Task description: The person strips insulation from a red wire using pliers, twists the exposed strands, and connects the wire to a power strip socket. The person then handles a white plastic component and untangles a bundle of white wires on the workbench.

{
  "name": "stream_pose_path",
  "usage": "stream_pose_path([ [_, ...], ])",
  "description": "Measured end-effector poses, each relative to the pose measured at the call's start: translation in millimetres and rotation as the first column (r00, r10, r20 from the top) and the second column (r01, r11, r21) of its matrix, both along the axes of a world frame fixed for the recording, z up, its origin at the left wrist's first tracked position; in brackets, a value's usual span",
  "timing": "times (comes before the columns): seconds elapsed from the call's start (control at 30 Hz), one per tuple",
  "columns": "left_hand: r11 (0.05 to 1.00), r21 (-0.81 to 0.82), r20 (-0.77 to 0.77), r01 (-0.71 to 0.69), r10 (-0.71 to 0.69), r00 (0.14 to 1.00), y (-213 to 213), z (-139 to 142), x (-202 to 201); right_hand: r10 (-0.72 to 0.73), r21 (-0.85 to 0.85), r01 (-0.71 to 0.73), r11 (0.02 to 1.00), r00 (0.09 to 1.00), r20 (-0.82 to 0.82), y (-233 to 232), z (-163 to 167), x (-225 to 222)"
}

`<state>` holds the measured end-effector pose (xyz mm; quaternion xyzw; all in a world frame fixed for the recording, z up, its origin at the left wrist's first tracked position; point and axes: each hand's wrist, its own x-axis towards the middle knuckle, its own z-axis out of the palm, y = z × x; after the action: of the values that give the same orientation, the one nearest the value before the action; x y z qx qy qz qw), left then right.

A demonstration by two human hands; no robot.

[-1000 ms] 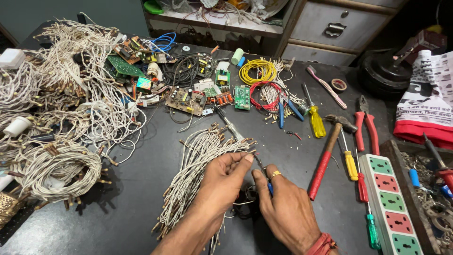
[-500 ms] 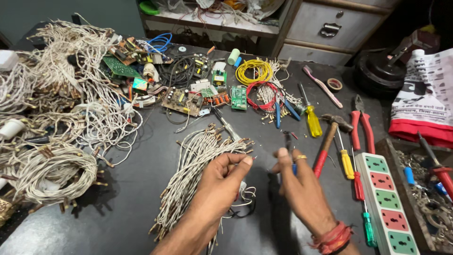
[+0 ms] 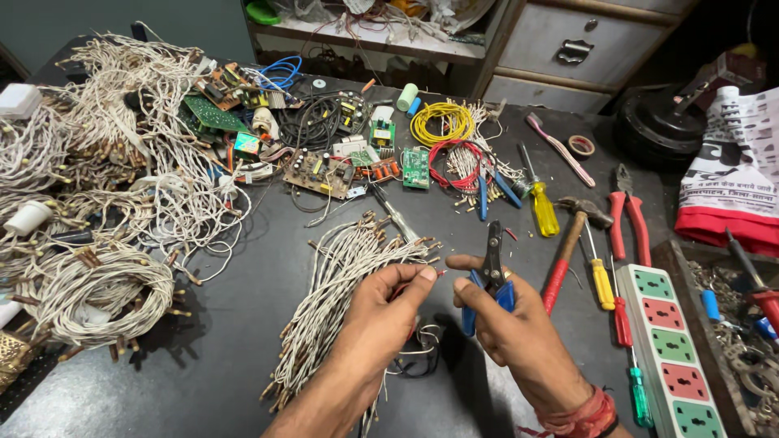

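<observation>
Head camera shows my right hand (image 3: 519, 324) gripping blue-handled wire cutters (image 3: 490, 276) jaws-up while my left hand (image 3: 381, 316) pinches a thin wire end (image 3: 439, 273) beside them, above the table's (image 3: 243, 324) near edge.

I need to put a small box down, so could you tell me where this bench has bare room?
The near-left table is bare, between the coiled white wires and the wire bundle by the left hand. A narrower strip runs above it, below the circuit boards. Right of the right hand, screwdrivers and the power strip crowd it.
</observation>
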<state>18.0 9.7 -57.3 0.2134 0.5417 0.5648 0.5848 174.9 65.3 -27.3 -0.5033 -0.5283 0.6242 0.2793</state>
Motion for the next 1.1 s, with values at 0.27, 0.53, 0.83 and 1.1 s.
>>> stream_pose_path([
  [0.27,0.999,-0.015,-0.015,0.032,-0.032,0.999,-1.1,1.3,0.9,-0.006,0.193,-0.007,0.981,0.998,0.07,-0.1,-13.0,-0.5],
  [0.53,1.0,0.003,0.002,-0.028,0.028,1.0,-0.9,7.7,-3.4,0.08,0.14,-0.103,0.985,0.984,0.16,1.1,-15.6,3.4],
  [0.83,0.998,0.012,0.001,0.058,-0.058,0.998,-1.1,3.7,-1.6,0.031,0.339,-0.084,0.937,0.987,0.157,2.8,-8.1,5.0],
  [1.1,0.99,0.017,-0.068,0.137,-0.136,0.988,-0.1,1.5,-0.8,-0.013,0.418,-0.058,0.907,0.986,0.165,6.3,-14.6,7.8],
])
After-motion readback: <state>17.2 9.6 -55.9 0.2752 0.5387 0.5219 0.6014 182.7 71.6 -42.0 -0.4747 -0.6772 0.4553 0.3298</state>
